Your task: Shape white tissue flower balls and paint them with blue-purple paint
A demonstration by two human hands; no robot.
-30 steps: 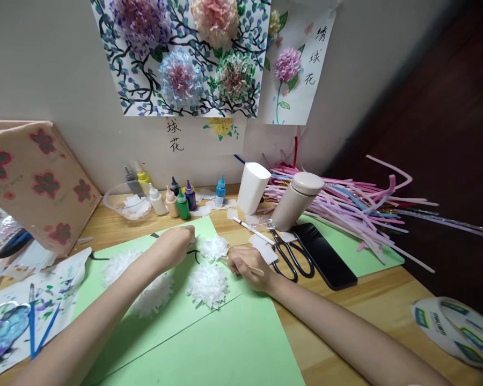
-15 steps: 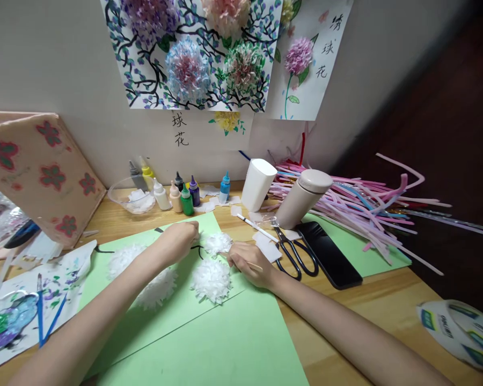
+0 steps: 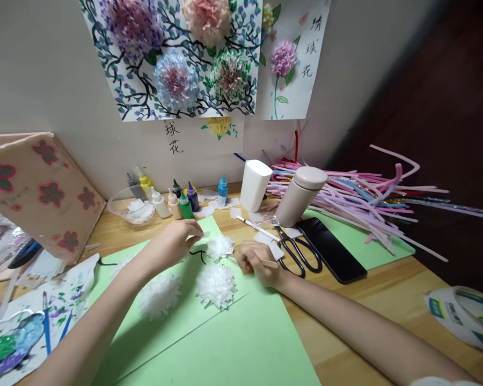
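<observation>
"Paper flower (image 3: 220,247), the small white one, lies at the right edge of the green sheet (image 3: 187,313). What's the left hand (image 3: 179,238) doing?"

"Pinching. Thumb and fingers come together on a pale scrap (image 3: 202,235), just above and left of that flower."

"And the right hand (image 3: 260,262)?"

"Closed, with its fingers curled round a thin wooden stick (image 3: 269,263). I can't tell from here whether the stick's tip touches the flower."

"What's around them?"

"A bigger white flower (image 3: 215,285) sits just below, nearer the person. Scissors (image 3: 283,234) lie beyond the right hand, with a phone (image 3: 333,251) beside them, and a green paint bottle (image 3: 185,207) stands behind the left hand."
</observation>
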